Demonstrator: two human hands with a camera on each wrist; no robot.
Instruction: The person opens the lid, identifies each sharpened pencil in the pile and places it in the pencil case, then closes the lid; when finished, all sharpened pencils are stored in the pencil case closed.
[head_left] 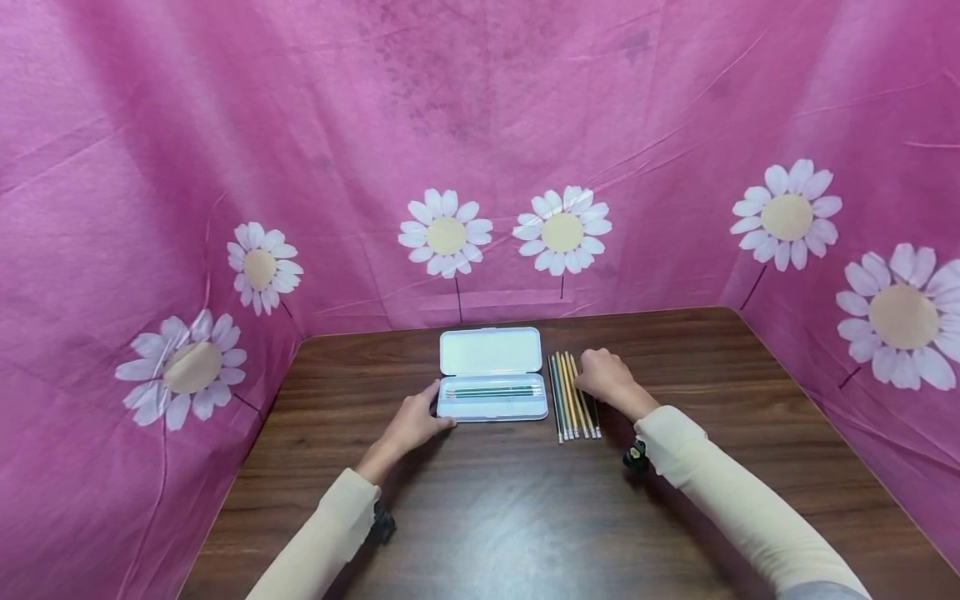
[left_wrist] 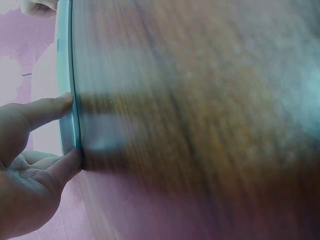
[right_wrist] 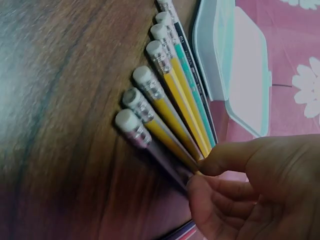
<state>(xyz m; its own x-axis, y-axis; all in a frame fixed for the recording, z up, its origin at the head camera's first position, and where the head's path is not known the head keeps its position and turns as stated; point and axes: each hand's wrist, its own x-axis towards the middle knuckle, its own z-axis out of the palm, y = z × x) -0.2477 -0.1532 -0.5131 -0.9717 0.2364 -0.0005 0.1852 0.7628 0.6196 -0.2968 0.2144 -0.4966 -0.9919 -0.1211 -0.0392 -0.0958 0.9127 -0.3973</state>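
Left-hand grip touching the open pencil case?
Touching. The left wrist view shows the left-hand grip against the pencil case: thumb and a finger meet its edge, no visible gap.

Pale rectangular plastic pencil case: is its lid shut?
No, the head view shows the pale case with its lid open and slender green pencils visible inside.

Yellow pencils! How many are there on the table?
4 yellow pencils, side by side right of the case: one beside the green pencil, two in the middle, one beside the outer dark pencil. The right hand may hide more.
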